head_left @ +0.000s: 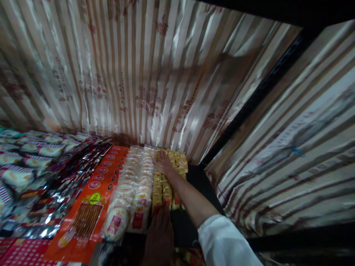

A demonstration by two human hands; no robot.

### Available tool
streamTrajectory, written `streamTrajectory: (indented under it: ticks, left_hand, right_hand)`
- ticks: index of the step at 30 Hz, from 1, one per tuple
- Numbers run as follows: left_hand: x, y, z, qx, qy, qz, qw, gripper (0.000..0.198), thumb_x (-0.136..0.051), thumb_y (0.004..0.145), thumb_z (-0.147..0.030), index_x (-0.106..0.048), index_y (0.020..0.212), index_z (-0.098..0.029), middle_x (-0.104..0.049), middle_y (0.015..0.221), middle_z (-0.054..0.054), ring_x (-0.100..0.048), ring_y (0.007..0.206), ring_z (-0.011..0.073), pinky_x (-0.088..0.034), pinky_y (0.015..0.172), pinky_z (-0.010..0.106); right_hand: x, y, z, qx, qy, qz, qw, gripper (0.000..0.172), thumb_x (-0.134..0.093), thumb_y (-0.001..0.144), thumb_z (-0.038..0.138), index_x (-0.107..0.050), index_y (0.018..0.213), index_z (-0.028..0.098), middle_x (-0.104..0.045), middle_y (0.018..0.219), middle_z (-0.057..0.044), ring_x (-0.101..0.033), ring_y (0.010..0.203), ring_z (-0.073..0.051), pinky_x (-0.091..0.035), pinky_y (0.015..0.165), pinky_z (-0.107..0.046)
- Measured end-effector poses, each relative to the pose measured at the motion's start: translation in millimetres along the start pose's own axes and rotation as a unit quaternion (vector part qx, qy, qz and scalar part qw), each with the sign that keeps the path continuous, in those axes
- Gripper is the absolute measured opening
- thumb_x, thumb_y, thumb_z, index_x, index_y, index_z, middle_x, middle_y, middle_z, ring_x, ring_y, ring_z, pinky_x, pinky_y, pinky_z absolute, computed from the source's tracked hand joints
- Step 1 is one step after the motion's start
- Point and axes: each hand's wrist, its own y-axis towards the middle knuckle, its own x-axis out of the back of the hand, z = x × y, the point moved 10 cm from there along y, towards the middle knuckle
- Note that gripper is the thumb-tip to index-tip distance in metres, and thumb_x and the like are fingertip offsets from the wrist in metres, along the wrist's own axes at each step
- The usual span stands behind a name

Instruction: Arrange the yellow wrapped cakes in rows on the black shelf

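Observation:
Rows of small yellow-wrapped snack packets (166, 191) stand on a black shelf. My right hand (163, 163) reaches over them, its fingers stretched out and lying on the far end of the left rows. At the near end, my left hand (159, 232) is in shadow, with straight fingers pointing at the front packet and seemingly touching it. Just left of the yellow rows are two rows of clear-wrapped, pale round crackers (140, 207) with red labels. An orange bag of brown sticks (88, 218) lies beside those.
Silvery and dark red packets (66, 184) and white bags (36, 149) fill the left side. A striped, crinkled sheet (133, 74) hangs behind and at the right. A black post (255, 98) slants up from the rear corner of the black shelf (203, 199).

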Motion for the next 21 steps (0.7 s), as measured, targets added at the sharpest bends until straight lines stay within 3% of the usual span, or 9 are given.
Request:
streamTrajectory:
  ticks: [4,7,12,18,21]
  left_hand:
    - [-1.7,0,0,-0.001,0.0,0.021,1.0,0.037,-0.045,0.081,-0.02,-0.062,0.114,-0.013,-0.06,0.124,0.008,-0.05,0.115,0.022,-0.041,0.093,0.038]
    - [-4.7,-1,-2,-0.019,0.007,0.047,0.999,0.039,-0.046,0.082,-0.021,-0.059,0.117,-0.012,-0.059,0.125,0.01,-0.048,0.117,0.0214,-0.04,0.094,0.037]
    - [-3.5,-4,-1,-0.045,0.018,0.063,0.997,0.045,-0.043,0.083,-0.023,-0.052,0.125,-0.01,-0.056,0.129,0.01,-0.043,0.122,0.0198,-0.033,0.101,0.035]
    - [-7.8,-6,-2,-0.069,0.019,0.06,0.996,0.039,-0.038,0.086,-0.022,-0.058,0.119,-0.014,-0.06,0.123,0.007,-0.046,0.12,0.0182,-0.032,0.101,0.034]
    - [0.0,-1,-5,-0.065,-0.002,0.039,0.997,0.034,-0.041,0.085,-0.019,-0.061,0.112,-0.015,-0.063,0.119,0.007,-0.049,0.117,0.0184,-0.036,0.098,0.034]
  right_hand:
    - [4,1,2,0.013,0.019,0.005,1.0,0.07,-0.015,0.094,0.05,-0.02,0.143,0.001,-0.016,0.152,-0.017,-0.008,0.141,-0.024,-0.008,0.114,-0.039]
    - [30,-14,9,0.064,0.07,-0.08,0.992,0.066,-0.018,0.094,0.048,-0.03,0.141,0.004,-0.02,0.151,-0.015,-0.01,0.141,-0.023,-0.01,0.115,-0.039]
    - [73,-88,9,0.15,0.216,-0.252,0.931,0.057,-0.021,0.093,0.045,-0.048,0.13,0.012,-0.039,0.143,-0.013,-0.029,0.136,-0.02,-0.024,0.112,-0.041]
    - [76,-176,-12,0.123,0.252,-0.261,0.924,0.047,-0.03,0.092,0.039,-0.049,0.129,0.018,-0.049,0.135,-0.011,-0.04,0.128,-0.022,-0.031,0.108,-0.045]
    - [79,-208,-18,0.133,0.266,-0.274,0.915,0.044,-0.033,0.091,0.038,-0.054,0.123,0.018,-0.055,0.128,-0.012,-0.046,0.123,-0.023,-0.035,0.106,-0.045]
